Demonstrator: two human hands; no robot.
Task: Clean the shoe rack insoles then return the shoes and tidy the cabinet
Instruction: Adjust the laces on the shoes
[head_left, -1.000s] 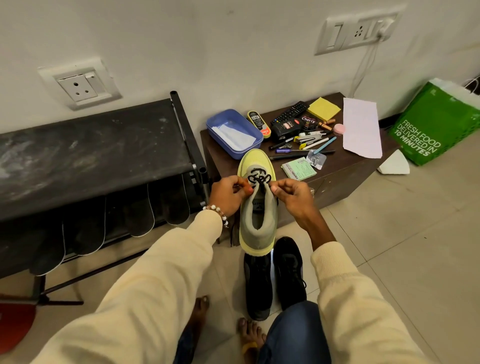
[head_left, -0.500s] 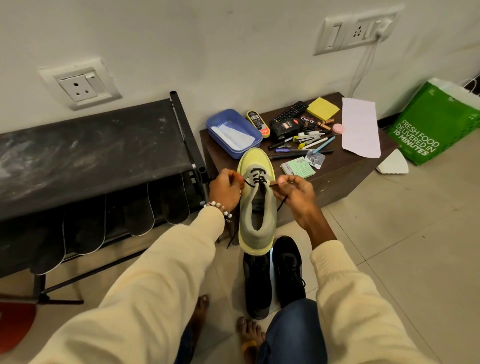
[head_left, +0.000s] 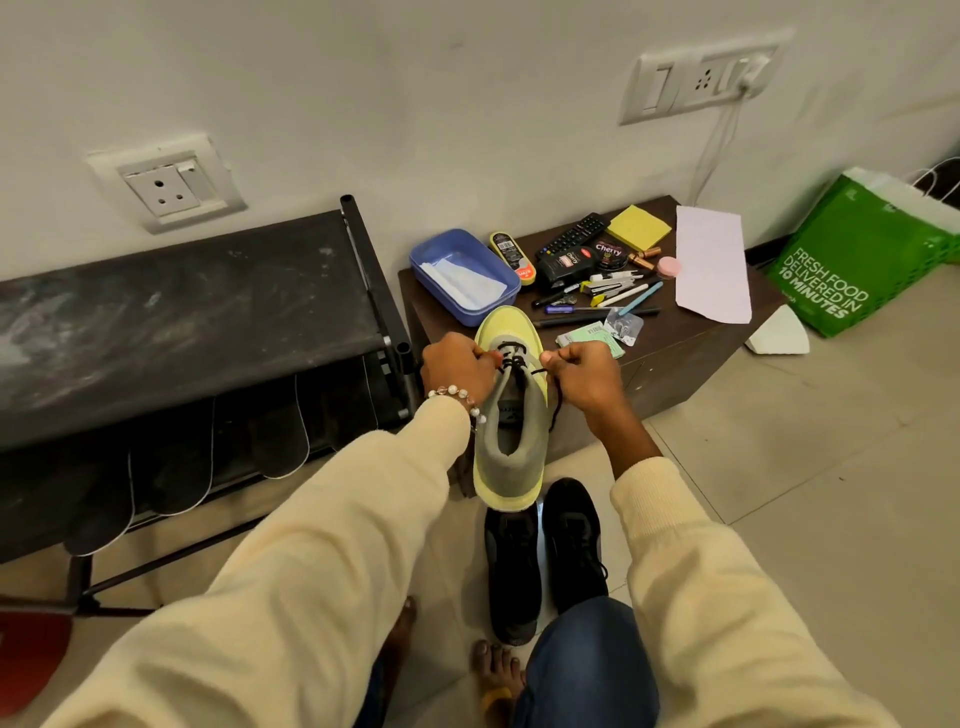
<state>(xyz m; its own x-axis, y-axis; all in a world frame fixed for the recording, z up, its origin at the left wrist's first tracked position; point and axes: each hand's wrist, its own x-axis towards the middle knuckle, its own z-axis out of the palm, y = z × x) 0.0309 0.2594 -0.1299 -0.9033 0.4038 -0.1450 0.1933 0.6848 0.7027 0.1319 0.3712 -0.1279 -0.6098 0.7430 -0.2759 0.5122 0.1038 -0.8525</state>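
A yellow-and-grey sneaker (head_left: 511, 447) is held up in front of me, toe pointing away, heel toward me. My left hand (head_left: 454, 366) pinches its black lace on the left side of the tongue. On the right side, my right hand (head_left: 582, 376) pinches the other lace end, which hangs down past the shoe. A pair of black shoes (head_left: 543, 556) stands on the floor just below. To the left stands the black shoe rack (head_left: 176, 312), with several dark insoles (head_left: 280, 436) hanging along its lower shelf.
A low brown cabinet (head_left: 670, 343) behind the sneaker carries a blue tub (head_left: 462, 275), shoe polish, a remote, pens, yellow sticky notes and a pink paper. A green bag (head_left: 862, 260) leans at the right wall. My bare feet (head_left: 496, 675) are on the tiled floor.
Both hands have pulled the lace ends outward and slightly down, tightening the laces. The sneaker has stayed roughly in place.
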